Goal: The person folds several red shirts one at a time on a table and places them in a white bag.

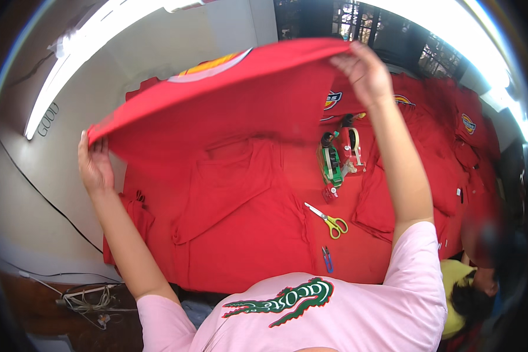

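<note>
I hold a red cloth piece [217, 100] with a round yellow and white print spread in the air over the table. My left hand [94, 164] grips its left corner, low and to the left. My right hand [364, 73] pinches its right edge, raised high. Beneath it more red garment pieces [234, 199] lie flat on the red-covered table [358, 252].
Two tape dispensers [340, 155], yellow-handled scissors [330, 220] and small blue snips [327, 259] lie on the table right of centre. Red garments with badges [440, 135] pile at the right. Another person [469, 287] is at the lower right. Cables [88, 299] lie on the floor lower left.
</note>
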The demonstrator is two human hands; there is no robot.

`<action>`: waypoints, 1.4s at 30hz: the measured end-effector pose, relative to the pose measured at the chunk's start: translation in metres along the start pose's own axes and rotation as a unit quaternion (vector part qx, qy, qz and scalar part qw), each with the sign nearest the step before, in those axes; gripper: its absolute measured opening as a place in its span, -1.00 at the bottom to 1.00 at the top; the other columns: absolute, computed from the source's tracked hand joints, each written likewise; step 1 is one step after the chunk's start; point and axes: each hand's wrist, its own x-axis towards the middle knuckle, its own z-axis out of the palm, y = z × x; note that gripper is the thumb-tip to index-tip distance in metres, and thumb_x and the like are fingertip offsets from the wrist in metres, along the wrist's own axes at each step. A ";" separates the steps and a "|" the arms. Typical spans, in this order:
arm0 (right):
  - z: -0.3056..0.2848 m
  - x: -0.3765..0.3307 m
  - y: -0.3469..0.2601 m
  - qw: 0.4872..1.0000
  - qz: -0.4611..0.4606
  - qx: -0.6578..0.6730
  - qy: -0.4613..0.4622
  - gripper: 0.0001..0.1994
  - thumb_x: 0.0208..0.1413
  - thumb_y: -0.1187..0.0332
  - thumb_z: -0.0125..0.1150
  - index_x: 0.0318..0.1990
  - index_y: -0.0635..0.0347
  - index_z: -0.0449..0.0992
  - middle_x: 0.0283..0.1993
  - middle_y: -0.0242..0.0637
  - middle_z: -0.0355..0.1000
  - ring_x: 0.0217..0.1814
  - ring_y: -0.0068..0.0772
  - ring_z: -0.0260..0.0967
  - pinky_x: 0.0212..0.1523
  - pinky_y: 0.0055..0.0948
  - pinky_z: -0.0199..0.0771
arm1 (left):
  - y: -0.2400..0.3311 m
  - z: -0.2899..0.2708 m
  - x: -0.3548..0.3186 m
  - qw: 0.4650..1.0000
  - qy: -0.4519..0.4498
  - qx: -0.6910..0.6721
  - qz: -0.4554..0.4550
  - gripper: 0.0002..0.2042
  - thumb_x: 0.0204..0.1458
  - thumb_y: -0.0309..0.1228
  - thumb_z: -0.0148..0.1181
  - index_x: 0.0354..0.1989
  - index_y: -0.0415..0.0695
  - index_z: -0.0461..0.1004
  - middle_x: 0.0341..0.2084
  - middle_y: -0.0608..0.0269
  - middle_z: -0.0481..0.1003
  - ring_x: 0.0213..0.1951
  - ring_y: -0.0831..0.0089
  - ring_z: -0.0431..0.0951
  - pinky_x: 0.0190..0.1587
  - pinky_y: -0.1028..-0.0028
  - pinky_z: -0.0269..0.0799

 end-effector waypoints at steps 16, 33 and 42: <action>-0.177 -0.124 0.035 0.898 -0.061 -0.232 0.369 -0.67 0.37 0.36 0.11 0.21 0.25 0.43 0.09 -0.19 0.55 -0.01 -0.37 0.58 -0.15 -0.42 0.58 | -0.103 0.190 -0.162 0.834 -0.438 0.114 -0.316 -0.63 0.16 -0.27 0.37 0.06 -0.21 0.56 -0.08 0.08 0.61 0.05 0.24 0.60 0.14 0.25 0.48; 0.039 -0.481 0.225 0.686 0.071 -0.684 -0.239 -0.59 0.22 0.21 0.24 0.22 0.00 0.48 0.55 -0.14 0.19 0.62 -0.07 0.07 0.47 0.08 0.12 | 0.084 0.143 -0.281 0.542 -0.779 -0.211 -0.236 -0.84 0.29 -0.52 0.16 -0.02 -0.25 0.57 -0.02 -0.04 0.56 -0.01 0.06 0.61 -0.02 0.23 0.55; 0.057 -0.488 0.240 0.643 0.054 -0.733 -0.216 -0.55 0.16 0.28 0.26 0.22 0.02 0.46 0.52 -0.18 0.24 0.57 -0.10 0.15 0.45 0.02 0.16 | 0.149 0.061 -0.301 0.669 -0.339 -0.434 -0.500 -0.76 0.31 -0.49 0.18 -0.16 -0.54 0.48 -0.24 -0.31 0.61 -0.23 0.07 0.71 -0.16 0.27 0.63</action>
